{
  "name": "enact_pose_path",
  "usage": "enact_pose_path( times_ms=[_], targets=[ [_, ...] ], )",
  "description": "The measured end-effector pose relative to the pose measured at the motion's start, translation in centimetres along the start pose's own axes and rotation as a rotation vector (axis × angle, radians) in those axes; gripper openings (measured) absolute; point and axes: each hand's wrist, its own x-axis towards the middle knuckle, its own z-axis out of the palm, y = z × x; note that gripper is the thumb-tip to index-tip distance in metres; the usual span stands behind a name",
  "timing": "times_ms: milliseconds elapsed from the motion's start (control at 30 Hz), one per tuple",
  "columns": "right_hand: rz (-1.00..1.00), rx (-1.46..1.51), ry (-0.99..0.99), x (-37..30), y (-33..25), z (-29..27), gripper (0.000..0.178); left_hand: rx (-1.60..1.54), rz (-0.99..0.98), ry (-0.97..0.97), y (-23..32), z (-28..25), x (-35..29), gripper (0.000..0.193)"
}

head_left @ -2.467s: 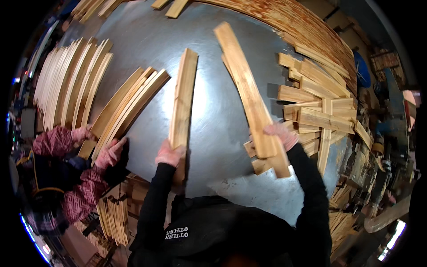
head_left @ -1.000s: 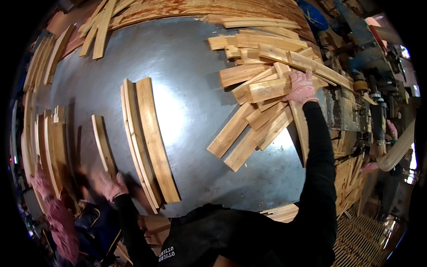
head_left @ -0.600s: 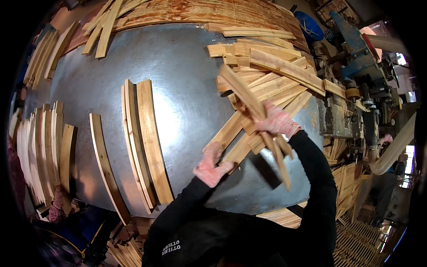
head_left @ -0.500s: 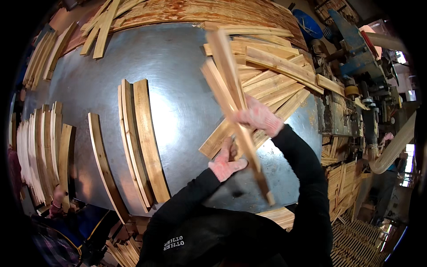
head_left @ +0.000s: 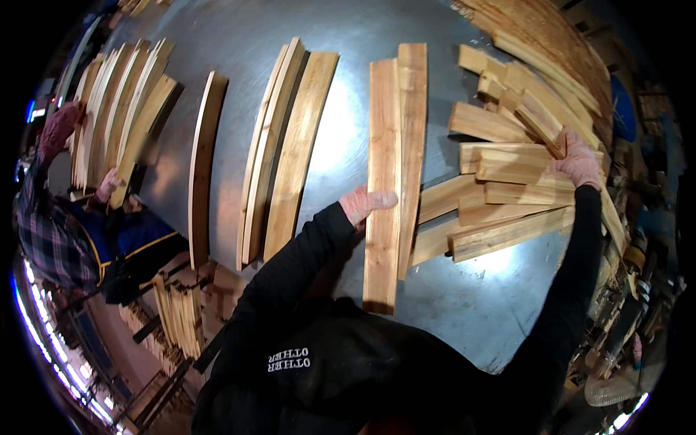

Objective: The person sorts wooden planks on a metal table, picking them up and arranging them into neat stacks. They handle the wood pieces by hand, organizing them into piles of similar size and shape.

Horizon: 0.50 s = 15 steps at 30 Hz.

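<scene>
Left hand (head_left: 368,206) clamps two boards (head_left: 384,145) near mid-length over worktop (head_left: 449,304), fingers closed; right hand (head_left: 580,161) at board pile (head_left: 518,165), finger closure unclear. Boards likely stiff, lightish; mid-length hold best.

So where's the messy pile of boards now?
In the head view, the messy pile lies at right on the metal table, by the right hand, beside the two boards at the left hand.

The left arm (head_left: 293,250) angles forward, bent, its gloved left hand (head_left: 365,206) clasped with the thumb (head_left: 384,199) laid across the top. The right arm (head_left: 558,279) stretches out rightward, the gloved right hand (head_left: 580,161) farther forward than the left.
</scene>
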Motion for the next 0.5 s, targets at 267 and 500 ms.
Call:
enact_pose_path(
  times_ms=[267,500],
  targets=[
    [-0.055,0.023,-0.193,-2.6,-17.5,-11.1,0.073,-0.01,-0.077,0.169,0.7,-5.2,-3.1,0.053],
    [-0.394,1.194,-0.345,-3.2,-22.2,-16.2,0.058,0.527,0.07,0.424,-0.3,-6.0,-3.5,0.047]
  ],
)
